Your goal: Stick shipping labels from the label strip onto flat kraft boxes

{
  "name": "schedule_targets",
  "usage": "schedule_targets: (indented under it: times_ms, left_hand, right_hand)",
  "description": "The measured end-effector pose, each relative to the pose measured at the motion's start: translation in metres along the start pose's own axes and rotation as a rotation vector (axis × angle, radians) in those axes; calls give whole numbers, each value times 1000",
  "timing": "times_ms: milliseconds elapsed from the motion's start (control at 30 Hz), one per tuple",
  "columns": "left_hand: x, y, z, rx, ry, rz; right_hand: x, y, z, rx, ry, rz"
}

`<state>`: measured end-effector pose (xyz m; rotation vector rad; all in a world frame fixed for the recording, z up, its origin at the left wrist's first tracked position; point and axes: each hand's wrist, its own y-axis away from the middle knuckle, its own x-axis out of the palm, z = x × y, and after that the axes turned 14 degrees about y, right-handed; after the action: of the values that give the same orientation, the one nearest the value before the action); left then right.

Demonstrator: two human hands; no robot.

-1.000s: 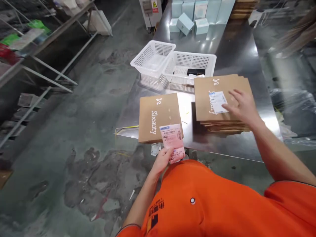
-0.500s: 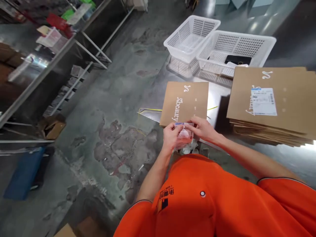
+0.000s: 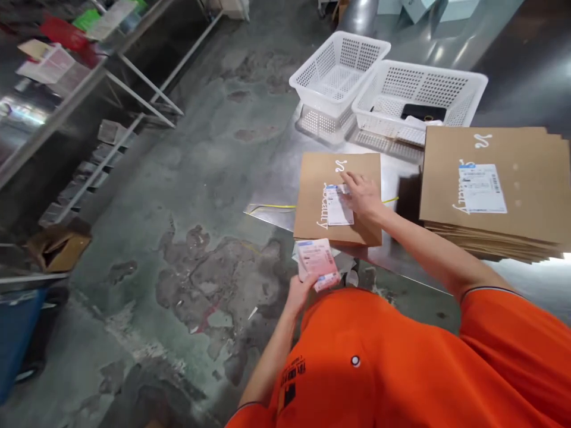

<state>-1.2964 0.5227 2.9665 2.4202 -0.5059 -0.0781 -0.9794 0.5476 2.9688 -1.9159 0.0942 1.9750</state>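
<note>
My left hand [image 3: 302, 291] is closed on a stack of shipping labels [image 3: 317, 261], held just off the near edge of the flat cardboard mailer [image 3: 312, 178] in front of me. On that brown mailer, printed "Sbeauty", lies one white shipping label [image 3: 339, 208], covering part of the lettering. My right hand [image 3: 363, 195] rests over the label's right side with its fingers stretched out and holds nothing. To the right sits a stack of similar mailers [image 3: 530, 190], whose top one bears its own label [image 3: 482, 189].
Two white perforated baskets [image 3: 312, 92] stand behind the mailers on the metal table [image 3: 281, 214]; the right basket [image 3: 468, 95] holds a dark object [image 3: 423, 113]. Yellow tape [image 3: 272, 206] runs across the table corner. At left are a metal bench [image 3: 75, 98] and an open carton [image 3: 57, 246].
A label now lies on the near mailer. My right hand has moved from the label stack forward onto it, while my left hand has drawn back slightly with the stack.
</note>
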Motion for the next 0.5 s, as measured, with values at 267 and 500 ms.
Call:
schedule_targets:
  times_ms: [267, 500]
  left_hand:
    - [1, -55, -48, 358, -82, -29]
    - [12, -17, -45, 525, -415, 58]
  right_hand:
    - [13, 62, 46, -423, -22, 7]
    - [-9, 111, -3, 540, -163, 74]
